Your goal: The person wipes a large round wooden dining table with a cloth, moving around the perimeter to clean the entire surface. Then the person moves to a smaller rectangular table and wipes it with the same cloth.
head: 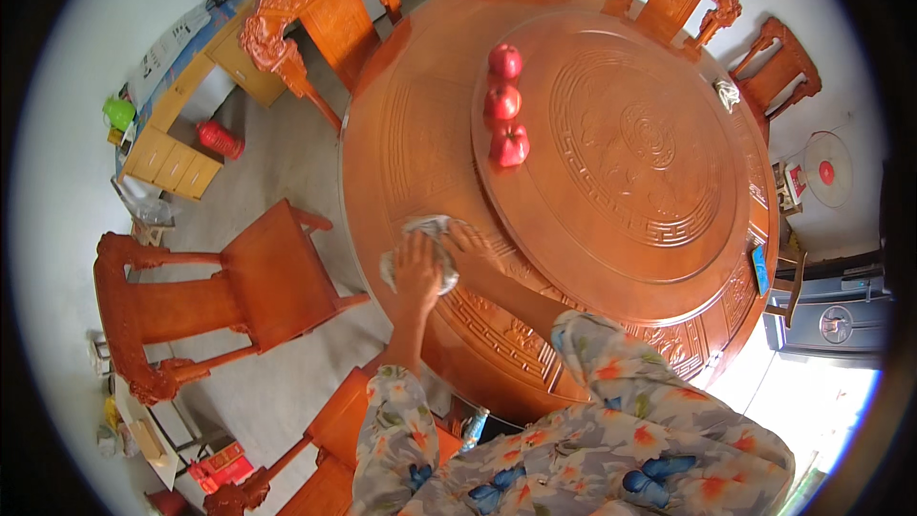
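Observation:
A light grey cloth (450,276) lies bunched on the carved wooden round table (387,150), near its left edge. My left hand (418,261) is pressed on the cloth with its palm down. Right beside it, my right hand (473,249) rests flat with fingers apart, its inner edge touching the cloth. The part of the cloth beneath the hands is hidden. Ahead of both hands is the raised wooden turntable (530,229). Three red apples stand in a row near its left rim: a far apple (505,61), a middle apple (503,102) and a near apple (509,145).
A wooden chair (276,276) stands to the left, and another chair (333,416) is close by my left side. More carved chairs (337,21) ring the far side. On the table's right are a blue object (759,270) and a crumpled whitish item (728,95). A fire extinguisher (220,140) lies beside the desk (175,165).

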`<action>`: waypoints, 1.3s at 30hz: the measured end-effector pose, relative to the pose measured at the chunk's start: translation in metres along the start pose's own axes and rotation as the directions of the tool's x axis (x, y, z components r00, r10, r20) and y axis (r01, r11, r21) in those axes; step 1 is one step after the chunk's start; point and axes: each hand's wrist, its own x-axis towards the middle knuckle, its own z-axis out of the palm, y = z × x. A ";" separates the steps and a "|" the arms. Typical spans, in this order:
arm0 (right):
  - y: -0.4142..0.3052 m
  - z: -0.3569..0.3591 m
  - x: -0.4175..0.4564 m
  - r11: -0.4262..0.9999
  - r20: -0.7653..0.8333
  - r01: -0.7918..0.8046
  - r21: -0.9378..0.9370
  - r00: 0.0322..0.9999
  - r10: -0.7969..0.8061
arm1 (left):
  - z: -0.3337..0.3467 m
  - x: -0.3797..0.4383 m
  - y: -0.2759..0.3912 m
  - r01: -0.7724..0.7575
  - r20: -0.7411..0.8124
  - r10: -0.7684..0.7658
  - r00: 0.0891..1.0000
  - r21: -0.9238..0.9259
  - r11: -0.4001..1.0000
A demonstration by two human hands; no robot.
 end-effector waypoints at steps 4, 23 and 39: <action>-0.040 0.004 0.020 0.998 0.068 0.058 -0.038 0.996 -0.055 | 0.002 -0.018 -0.034 0.105 -0.023 -0.104 0.994 0.033 0.994; 0.065 -0.018 -0.351 0.972 -0.066 -0.230 0.055 0.970 0.234 | 0.032 -0.175 0.255 -0.342 0.164 0.391 0.906 -0.263 0.902; 0.082 -0.044 -0.587 0.971 -0.204 -0.185 0.149 0.955 0.214 | 0.028 -0.298 0.380 -0.619 0.106 0.760 0.641 -0.513 0.594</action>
